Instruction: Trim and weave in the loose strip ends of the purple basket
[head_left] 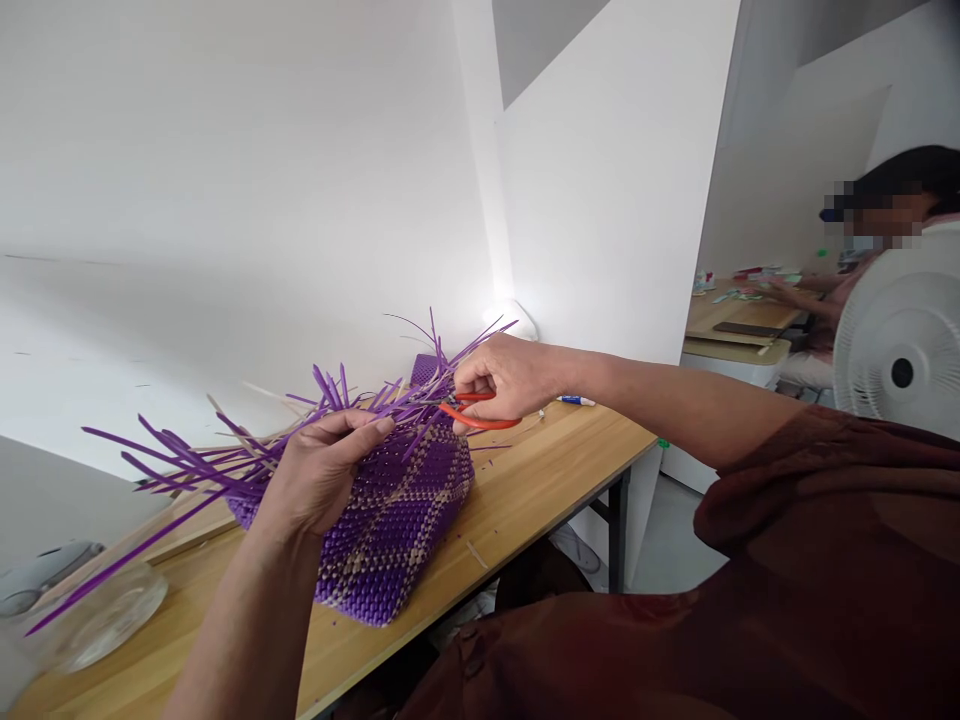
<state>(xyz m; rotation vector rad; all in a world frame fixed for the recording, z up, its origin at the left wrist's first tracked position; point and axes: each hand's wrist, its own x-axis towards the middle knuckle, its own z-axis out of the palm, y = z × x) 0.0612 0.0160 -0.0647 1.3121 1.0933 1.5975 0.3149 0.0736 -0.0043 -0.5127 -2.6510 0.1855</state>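
Note:
A woven purple basket (397, 520) with beige crossing lines lies tilted on the wooden table (547, 470). Many loose purple and beige strip ends (180, 455) stick out along its upper edge. My left hand (315, 465) pinches strips at that edge between thumb and fingers. Just to the right, my right hand (502, 375) is closed around the orange handles of a pair of scissors (487, 420). Their blades point left among the strips, close to my left fingertips; the strips partly hide the blades.
Small strip scraps (476, 555) lie near the table's front edge. A clear plastic container (112, 615) stands at the left. Behind the basket are a glue-like tube (576, 400) and a white wall (300, 200). At right, a white fan (900, 340) stands before another person seated at a table.

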